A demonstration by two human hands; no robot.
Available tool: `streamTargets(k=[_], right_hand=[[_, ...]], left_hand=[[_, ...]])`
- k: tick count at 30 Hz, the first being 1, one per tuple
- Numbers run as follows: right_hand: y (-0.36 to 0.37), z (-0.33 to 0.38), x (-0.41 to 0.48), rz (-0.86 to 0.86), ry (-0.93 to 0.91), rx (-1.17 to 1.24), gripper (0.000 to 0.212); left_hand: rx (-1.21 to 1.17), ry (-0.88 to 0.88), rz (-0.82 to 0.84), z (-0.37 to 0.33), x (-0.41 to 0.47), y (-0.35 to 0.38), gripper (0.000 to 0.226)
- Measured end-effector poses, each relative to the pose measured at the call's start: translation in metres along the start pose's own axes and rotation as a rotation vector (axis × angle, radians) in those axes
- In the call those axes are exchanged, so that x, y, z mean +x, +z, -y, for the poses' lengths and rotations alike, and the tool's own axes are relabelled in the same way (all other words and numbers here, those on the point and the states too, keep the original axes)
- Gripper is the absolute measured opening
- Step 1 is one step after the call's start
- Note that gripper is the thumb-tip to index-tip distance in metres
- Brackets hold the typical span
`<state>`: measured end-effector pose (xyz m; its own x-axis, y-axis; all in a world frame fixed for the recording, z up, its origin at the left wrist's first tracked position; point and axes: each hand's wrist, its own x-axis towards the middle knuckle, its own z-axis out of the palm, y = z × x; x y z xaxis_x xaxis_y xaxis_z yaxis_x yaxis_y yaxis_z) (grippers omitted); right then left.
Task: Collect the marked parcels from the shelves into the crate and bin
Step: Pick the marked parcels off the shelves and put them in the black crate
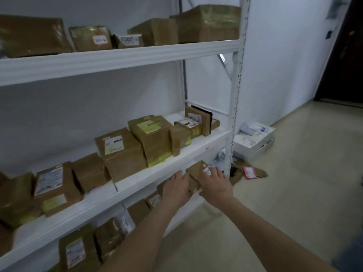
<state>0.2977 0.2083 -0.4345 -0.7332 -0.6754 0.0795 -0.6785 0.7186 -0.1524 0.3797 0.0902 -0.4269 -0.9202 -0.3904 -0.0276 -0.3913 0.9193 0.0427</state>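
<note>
Parcel (195, 170), brown card with a small white label, on the lower shelf (189, 213) near the right end of the rack, just under the front beam of the middle shelf (137, 185). Set between the two hands: left hand (176, 188) just beside its left edge, right hand (217, 183) on its right side. Right hand spread, fingers straight, lying across the label corner; thumb low on the near side, contact there not clear. Left hand flat, fingers straight and close together, tips at the parcel's left edge; touching or just short, cannot tell. Both forearms bare, reaching in from lower right.

Counts.
- Hands: two.
- Shelf levels in view: three.
- Top shelf (117, 55): five brown parcels, two with handwritten labels.
- Middle shelf: at least nine parcels in a loose row, several with printed labels, some with yellow tape; left end blurred.
- Lower shelf: besides the one between the hands, at least five more to its left, three with labels showing.
- Floor (275, 193): one open white box (253, 140) just right of the rack upright (235, 95); one pink-labelled packet (249, 172) on flattened brown card beside it.
- One dark door (343, 55) at far right.
</note>
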Motion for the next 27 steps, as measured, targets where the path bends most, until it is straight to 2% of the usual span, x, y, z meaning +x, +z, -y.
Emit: streamTargets(k=[8, 14, 21, 24, 27], right_hand=[[-0.02, -0.093, 0.143, -0.029, 0.105, 0.021, 0.068], [-0.026, -0.141, 0.215, -0.053, 0.122, 0.031, 0.068], [-0.033, -0.172, 0.302, -0.063, -0.008, 0.116, 0.066], [-0.034, -0.182, 0.34, -0.085, -0.11, 0.206, 0.063], [-0.032, -0.196, 0.364, -0.011, -0.168, 0.318, 0.066]], left_hand=[[-0.006, 0.101, -0.051, -0.039, 0.18, -0.018, 0.066], [-0.044, 0.089, -0.077, -0.059, 0.266, -0.029, 0.073], [-0.097, -0.037, -0.158, -0.062, 0.335, -0.04, 0.063], [-0.145, -0.15, -0.26, -0.065, 0.361, -0.049, 0.06], [-0.241, -0.299, -0.33, -0.074, 0.38, -0.054, 0.052]])
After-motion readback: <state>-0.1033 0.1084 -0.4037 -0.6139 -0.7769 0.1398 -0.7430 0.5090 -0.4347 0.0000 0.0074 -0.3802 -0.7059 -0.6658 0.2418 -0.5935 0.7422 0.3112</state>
